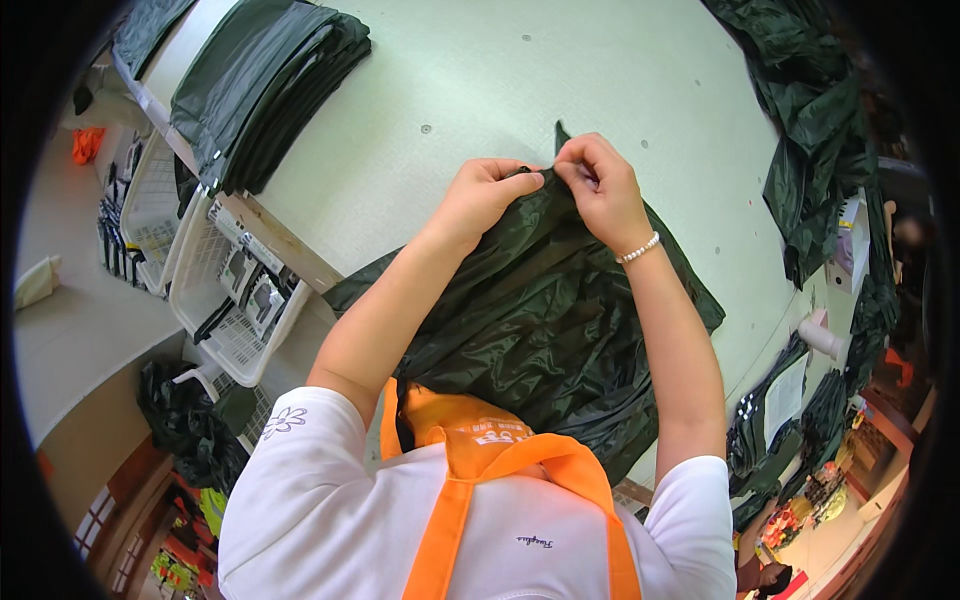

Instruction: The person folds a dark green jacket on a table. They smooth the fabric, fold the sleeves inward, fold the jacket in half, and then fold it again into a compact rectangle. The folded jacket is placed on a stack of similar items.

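A dark green, shiny fabric garment [540,290] hangs from my hands over the near part of the pale table and down against my orange apron. Pinched at its upper edge, the cloth is gripped by my left hand [490,195], thumb pressed on top. Close beside it, my right hand [603,185] pinches the same edge between thumb and fingers, and a small pointed tip of cloth sticks up past them. A beaded bracelet circles my right wrist. What lies between the right fingertips is too small to make out.
On the pale table [470,90], a stack of folded dark green garments [270,90] lies at the far left. White plastic baskets [235,320] with packaged items stand off the left edge. More dark green fabric [800,130] is heaped along the right edge, near a white roll [822,338].
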`<state>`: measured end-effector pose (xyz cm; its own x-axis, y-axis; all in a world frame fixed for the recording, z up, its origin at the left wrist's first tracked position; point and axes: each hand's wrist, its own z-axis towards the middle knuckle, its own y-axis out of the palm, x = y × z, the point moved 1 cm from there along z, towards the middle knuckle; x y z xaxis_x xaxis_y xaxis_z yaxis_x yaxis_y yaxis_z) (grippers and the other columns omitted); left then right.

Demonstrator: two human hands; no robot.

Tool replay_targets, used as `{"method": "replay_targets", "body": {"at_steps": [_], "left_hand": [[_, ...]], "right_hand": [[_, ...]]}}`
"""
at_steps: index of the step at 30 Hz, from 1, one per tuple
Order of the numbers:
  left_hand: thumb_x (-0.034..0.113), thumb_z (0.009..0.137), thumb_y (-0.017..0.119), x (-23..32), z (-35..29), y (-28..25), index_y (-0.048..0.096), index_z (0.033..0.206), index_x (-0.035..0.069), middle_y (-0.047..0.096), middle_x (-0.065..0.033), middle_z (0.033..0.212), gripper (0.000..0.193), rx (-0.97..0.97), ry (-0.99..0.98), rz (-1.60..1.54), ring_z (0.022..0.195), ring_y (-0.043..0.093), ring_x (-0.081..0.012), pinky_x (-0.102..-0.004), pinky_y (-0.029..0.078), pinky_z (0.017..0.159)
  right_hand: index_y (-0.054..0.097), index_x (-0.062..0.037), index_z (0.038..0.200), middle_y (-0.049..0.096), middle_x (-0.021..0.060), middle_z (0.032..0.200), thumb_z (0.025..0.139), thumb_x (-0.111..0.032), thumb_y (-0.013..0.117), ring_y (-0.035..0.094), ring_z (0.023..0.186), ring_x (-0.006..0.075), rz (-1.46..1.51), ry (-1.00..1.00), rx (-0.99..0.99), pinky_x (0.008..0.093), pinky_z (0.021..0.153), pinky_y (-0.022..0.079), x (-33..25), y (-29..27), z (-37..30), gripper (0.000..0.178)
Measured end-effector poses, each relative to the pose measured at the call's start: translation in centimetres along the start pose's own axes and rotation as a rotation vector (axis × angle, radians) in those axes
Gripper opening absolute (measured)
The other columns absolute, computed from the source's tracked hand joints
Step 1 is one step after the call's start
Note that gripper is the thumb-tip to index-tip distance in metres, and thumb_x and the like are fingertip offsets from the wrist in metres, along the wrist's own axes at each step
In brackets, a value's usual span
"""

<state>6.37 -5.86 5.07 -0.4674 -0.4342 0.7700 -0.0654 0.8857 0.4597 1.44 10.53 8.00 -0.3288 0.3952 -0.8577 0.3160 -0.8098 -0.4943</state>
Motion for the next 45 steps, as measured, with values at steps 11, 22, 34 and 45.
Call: {"method": "replay_targets", "body": {"at_steps": [11,22,34,45], "left_hand": [[0.009,0.083,0.060,-0.1,-0.2,0.2,0.066,0.095,-0.003,0.068,-0.0080,0.084,0.018,0.060,-0.068,-0.190,0.071,0.063,-0.0129,-0.0246,0.050,0.066],[0.010,0.082,0.062,0.7,-0.6,0.5,0.064,0.089,0.000,0.066,-0.0060,0.081,0.013,0.043,-0.120,-0.177,0.068,0.062,-0.0114,-0.0231,0.050,0.064],[0.008,0.083,0.061,0.4,-0.8,0.9,0.066,0.093,-0.002,0.067,-0.0064,0.084,0.015,0.075,0.025,-0.054,0.071,0.062,-0.0106,-0.0221,0.049,0.066],[0.007,0.082,0.063,0.7,-1.2,2.4,0.068,0.096,-0.003,0.066,-0.0045,0.081,0.019,0.175,0.153,0.139,0.070,0.058,-0.0067,-0.0205,0.046,0.064]], "right_hand": [[0.051,-0.0030,0.099,0.050,0.0051,0.089,0.090,-0.021,0.060,0.050,0.073,0.0132,0.016,0.199,0.232,0.0243,0.067,0.044,0.7,1.3,-5.0,0.022],[0.055,-0.0070,0.093,0.056,0.0068,0.083,0.085,-0.024,0.064,0.058,0.069,0.0241,-0.403,-0.118,0.302,0.0321,0.058,0.047,-0.6,1.5,-3.7,0.020],[0.056,-0.0049,0.091,0.057,0.0069,0.084,0.086,-0.023,0.064,0.058,0.064,0.0221,-0.260,0.008,0.339,0.0302,0.056,0.047,-1.3,1.9,-4.2,0.020],[0.057,-0.0055,0.092,0.056,0.0082,0.084,0.086,-0.020,0.064,0.057,0.066,0.0212,-0.161,0.134,0.506,0.0293,0.059,0.046,-0.4,0.1,-6.0,0.017]]}}
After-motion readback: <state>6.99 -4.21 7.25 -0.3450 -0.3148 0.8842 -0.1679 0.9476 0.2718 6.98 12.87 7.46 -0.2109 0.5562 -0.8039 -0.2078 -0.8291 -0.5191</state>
